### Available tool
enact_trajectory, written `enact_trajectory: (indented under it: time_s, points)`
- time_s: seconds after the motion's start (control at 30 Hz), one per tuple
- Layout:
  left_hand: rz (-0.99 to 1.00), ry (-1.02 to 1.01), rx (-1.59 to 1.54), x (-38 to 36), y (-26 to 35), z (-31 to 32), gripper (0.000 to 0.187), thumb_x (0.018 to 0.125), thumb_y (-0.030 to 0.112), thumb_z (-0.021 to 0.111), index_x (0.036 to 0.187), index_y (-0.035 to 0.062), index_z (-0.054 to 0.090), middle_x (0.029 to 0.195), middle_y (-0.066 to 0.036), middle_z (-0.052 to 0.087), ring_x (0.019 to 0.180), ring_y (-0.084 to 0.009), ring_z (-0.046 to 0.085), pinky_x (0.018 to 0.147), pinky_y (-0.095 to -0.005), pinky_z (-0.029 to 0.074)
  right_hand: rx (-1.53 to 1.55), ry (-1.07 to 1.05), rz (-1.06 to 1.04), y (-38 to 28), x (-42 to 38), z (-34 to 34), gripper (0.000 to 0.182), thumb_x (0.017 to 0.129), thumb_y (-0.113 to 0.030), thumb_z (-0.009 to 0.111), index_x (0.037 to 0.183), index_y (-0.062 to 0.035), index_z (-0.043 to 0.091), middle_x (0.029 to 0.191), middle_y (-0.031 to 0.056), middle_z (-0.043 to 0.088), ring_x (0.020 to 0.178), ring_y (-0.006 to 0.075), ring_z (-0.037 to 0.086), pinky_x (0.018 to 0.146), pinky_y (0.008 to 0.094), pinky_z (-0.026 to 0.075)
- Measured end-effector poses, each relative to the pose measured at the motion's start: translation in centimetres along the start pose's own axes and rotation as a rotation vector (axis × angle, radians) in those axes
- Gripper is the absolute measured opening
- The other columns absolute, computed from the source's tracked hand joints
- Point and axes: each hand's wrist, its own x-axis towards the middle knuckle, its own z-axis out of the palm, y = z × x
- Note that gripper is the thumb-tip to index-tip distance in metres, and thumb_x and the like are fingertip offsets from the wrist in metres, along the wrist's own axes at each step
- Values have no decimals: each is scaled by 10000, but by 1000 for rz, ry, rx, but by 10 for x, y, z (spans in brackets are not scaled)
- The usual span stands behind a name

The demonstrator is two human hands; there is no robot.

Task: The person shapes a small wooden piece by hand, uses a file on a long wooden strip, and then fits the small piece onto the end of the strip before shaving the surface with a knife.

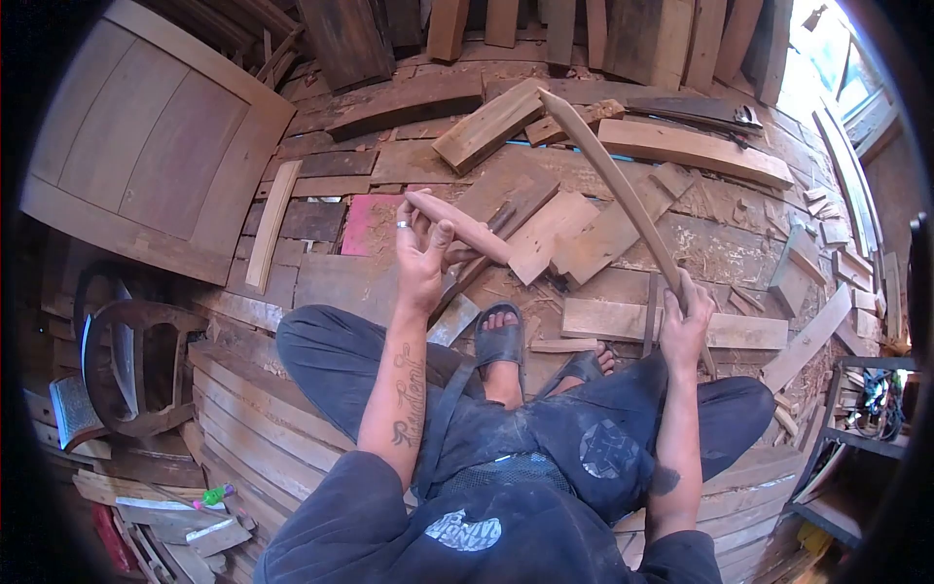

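Observation:
My left hand (420,261) is closed around a short, reddish wooden piece (465,228) with rounded edges. That piece slants down to the right, its far end near a flat board (552,232) on the floor. In my right hand (688,319) is a long, narrow wooden stick (615,173), gripped towards its lower end. The stick rises up and to the left, its top beside a thick wooden block (491,125). Behind the reddish piece lies a dark rod-like tool (502,216), partly hidden.
Offcuts and shavings litter the plank floor around my sandalled feet (500,336). A handsaw (696,109) lies at the back right, near a long beam (696,153). A panelled wooden door (146,136) stands left; a pink sheet (372,224) lies beyond my left hand. Shelving (846,448) stands right.

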Motion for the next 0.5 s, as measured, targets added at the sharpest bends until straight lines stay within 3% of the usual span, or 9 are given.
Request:
enact_trajectory:
  time_s: [0.13, 0.27, 0.37, 0.5]
  points:
    - [128, 165, 140, 7, -4, -10, 711, 1004, 154, 694, 1557, 190, 247, 1317, -162, 522, 1054, -289, 683, 704, -398, 676, -10, -50, -9, 9, -4, 8, 423, 923, -89, 692, 1345, -77, 669, 1152, 126, 650, 1174, 332, 518, 1058, 440, 412]
    - [60, 344, 222, 11, -1, -29, 708, 995, 142, 705, 1546, 197, 264, 1262, -185, 550, 1006, -273, 691, 679, -404, 674, 7, -125, 24, 6, -4, 9, 423, 918, -87, 695, 1339, -63, 671, 1168, 132, 653, 1190, 332, 515, 1068, 439, 410]
    - [71, 413, 332, 15, -4, -42, 686, 989, 154, 715, 1522, 184, 284, 1208, -178, 571, 970, -263, 698, 656, -387, 667, 2, -151, 22, 8, -3, 12, 423, 916, -86, 694, 1339, -69, 674, 1169, 131, 652, 1183, 330, 516, 1068, 437, 409]
    - [-54, 452, 395, 21, -17, -59, 640, 983, 179, 719, 1491, 177, 329, 1106, -151, 607, 883, -247, 710, 620, -368, 652, 0, -172, 38, 8, -3, 13, 426, 915, -87, 694, 1340, -82, 677, 1170, 125, 653, 1177, 329, 517, 1070, 435, 407]
